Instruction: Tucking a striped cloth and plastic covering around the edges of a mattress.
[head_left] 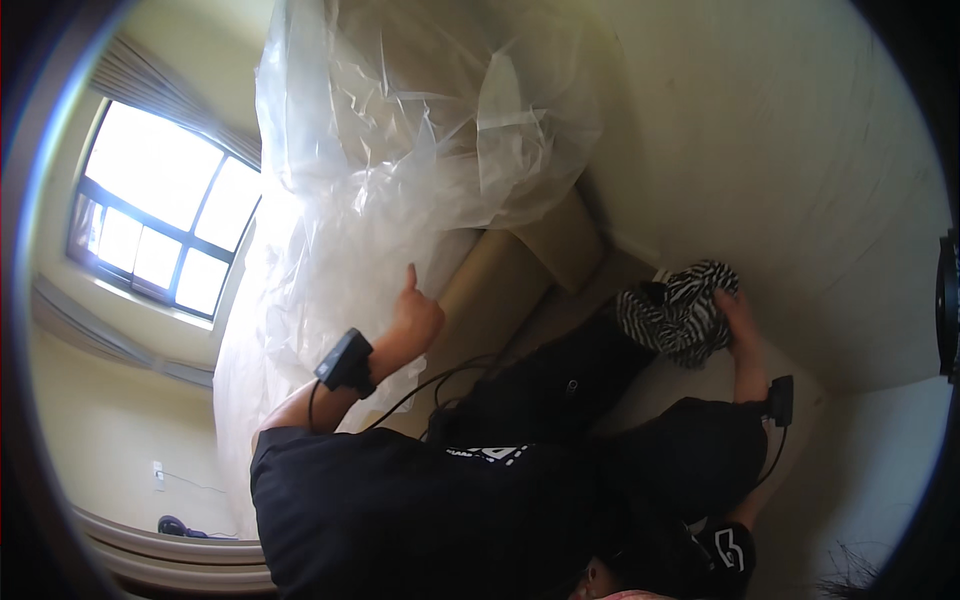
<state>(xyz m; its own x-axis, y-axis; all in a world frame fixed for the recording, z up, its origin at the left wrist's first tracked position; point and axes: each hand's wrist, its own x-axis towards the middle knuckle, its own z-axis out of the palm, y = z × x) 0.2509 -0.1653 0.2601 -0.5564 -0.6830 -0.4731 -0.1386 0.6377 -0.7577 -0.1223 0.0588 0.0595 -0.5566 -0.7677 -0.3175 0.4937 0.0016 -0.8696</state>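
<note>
Near the middle of the view, the person's left hand [415, 318] rested against a large sheet of clear plastic film [400, 150] that covered a tall piece of furniture. One finger was pointing up along the film and the other fingers were curled in; nothing was gripped in that hand. On the left wrist sat a small black device [345, 362] with a thin cable running down toward the body.

At the right side, the right hand [738, 318] was closed around a bundle of black-and-white striped cloth [680, 310], held near a tan cushion edge [520, 270]. Only a part of this hand showed, because the cloth hid most of the fingers. A second black device [781, 400] was on the right wrist.

What stood under the film was hard to make out, since the creased plastic and the bright light from the window [160, 210] washed it out. The black shirt [420, 510] filled the lower part and hid the floor. Dark rims cut off the corners of the picture.
</note>
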